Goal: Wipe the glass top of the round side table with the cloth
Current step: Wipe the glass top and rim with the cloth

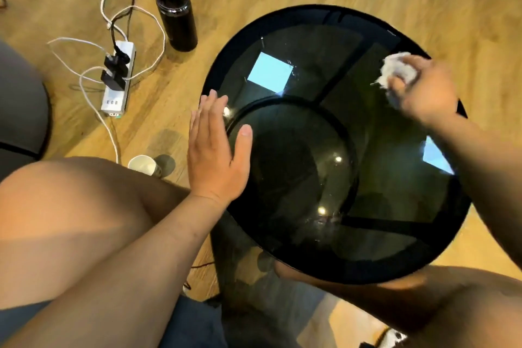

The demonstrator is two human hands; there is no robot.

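The round side table has a dark glass top with a black rim and fills the middle and right of the head view. My right hand is blurred at the table's far right edge, closed around a crumpled white cloth that presses on the glass. My left hand lies flat on the table's left edge, fingers together and thumb out on the glass, with nothing in it.
On the wooden floor to the left stand a black flask, a white power strip with plugs and tangled cables, and a paper cup near my knee. My bare legs flank the table at the bottom.
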